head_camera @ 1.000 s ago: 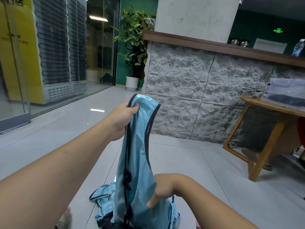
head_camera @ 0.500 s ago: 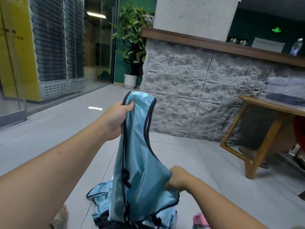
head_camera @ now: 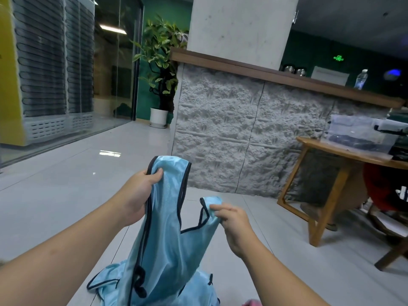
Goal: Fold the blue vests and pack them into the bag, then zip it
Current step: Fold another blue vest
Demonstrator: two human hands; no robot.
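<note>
Room: pale tiled floor (head_camera: pixel 66 206) runs to a rough grey stone counter (head_camera: pixel 254 133) with a wooden top and a white pillar above it; glass partition on the left.
Change, vest: the blue vest (head_camera: pixel 167 228) now hangs spread between both hands with its neck opening showing as a V; half a second ago it hung as one narrow bunch from the left hand alone.
Change, right hand: the right hand (head_camera: pixel 231 224) has come up from the vest's lower hem and now pinches the second shoulder strap between thumb and fingertips, lower than the left.
Change, left hand: the left hand (head_camera: pixel 139 195) keeps its curled grasp on the other shoulder strap, held highest, at much the same spot as before.
Vest pile: more blue vests (head_camera: pixel 110 281) lie crumpled on the floor under the hanging one; its lower part meets them, and its black drawstring (head_camera: pixel 140 281) dangles in front.
Table: wooden table (head_camera: pixel 326 173) at right, well apart from the vest, bearing a clear plastic box (head_camera: pixel 357 131).
Plant: potted plant (head_camera: pixel 161 69) in a white pot at the counter's left end.
Bottle: water bottle (head_camera: pixel 361 79) upright on the counter top.
Obstruction: both forearms cross the lower view and hide part of the floor and pile.
</note>
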